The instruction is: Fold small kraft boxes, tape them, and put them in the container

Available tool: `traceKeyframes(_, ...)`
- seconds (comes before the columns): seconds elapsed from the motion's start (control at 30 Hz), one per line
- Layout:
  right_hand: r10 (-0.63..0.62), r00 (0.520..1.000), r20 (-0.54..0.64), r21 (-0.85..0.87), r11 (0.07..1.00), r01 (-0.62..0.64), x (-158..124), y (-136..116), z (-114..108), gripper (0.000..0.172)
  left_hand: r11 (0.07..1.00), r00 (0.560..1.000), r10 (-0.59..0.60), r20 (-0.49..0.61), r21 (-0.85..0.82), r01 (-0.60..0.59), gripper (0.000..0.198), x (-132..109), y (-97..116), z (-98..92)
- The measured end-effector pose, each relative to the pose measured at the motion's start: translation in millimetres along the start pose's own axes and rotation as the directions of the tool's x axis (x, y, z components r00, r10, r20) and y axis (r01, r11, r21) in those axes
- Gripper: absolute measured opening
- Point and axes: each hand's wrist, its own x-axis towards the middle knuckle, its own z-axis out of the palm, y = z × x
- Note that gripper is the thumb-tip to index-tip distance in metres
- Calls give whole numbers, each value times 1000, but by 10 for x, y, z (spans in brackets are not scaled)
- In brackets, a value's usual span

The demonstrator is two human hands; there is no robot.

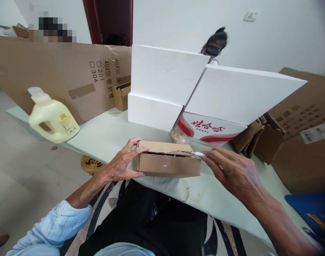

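A small brown cardboard box (169,166) sits near the front edge of the pale table, tilted slightly. A ragged slit runs along its upper seam, and what is inside stays hidden. My left hand (125,160) grips the box's left end, fingers on top and thumb below. In my right hand (229,167) is a thin white tool (198,154), probably a knife, pinched between the fingers. Its tip meets the right end of the slit; its exact kind is hard to make out. Just behind the box lies a crumpled clump of clear tape (179,137).
White boxes (167,74) are stacked across the table's back, with a red-and-white carton (213,128) below. A pale yellow jug (52,115) stands left. Large cardboard sheets (95,81) flank the left; another carton (309,142) stands right. Someone's head (215,42) shows beyond the stack.
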Motion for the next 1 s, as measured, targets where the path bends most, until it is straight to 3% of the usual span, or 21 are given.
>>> traceKeyframes(0.07,178,980,-91,54,983,-174,-271,163,203,27,1000,1000,-27,15,2,27,98,11,2,-29)
traceKeyframes(0.17,398,914,-78,28,918,-397,-814,382,667,34,999,998,-43,50,-17,44,104,45,12,-94)
traceKeyframes(0.27,498,867,6,-27,867,-498,-1343,480,1144,36,999,997,-36,67,0,36,86,116,59,-158)
traceKeyframes(0.37,506,862,21,-18,863,-506,-1601,483,1413,33,998,998,-1,70,66,-4,61,224,140,-204)
traceKeyframes(0.47,474,875,-93,99,879,-466,-1449,420,1376,28,990,996,55,71,128,-64,38,356,225,-231)
traceKeyframes(0.57,449,846,-288,239,889,-390,-973,231,1103,19,977,990,95,109,179,-113,27,501,293,-239)
traceKeyframes(0.63,369,857,-359,284,918,-276,-603,36,880,18,969,983,100,152,211,-131,26,598,335,-231)
traceKeyframes(0.73,190,922,-337,290,953,-90,-162,-254,636,25,951,975,99,197,271,-151,26,731,410,-195)
traceKeyframes(0.8,112,952,-286,268,963,-33,7,-384,576,26,936,972,91,215,316,-158,24,808,467,-160)
traceKeyframes(1.0,81,975,-207,247,968,-28,105,-484,685,21,922,962,35,272,362,-137,14,984,603,-58)
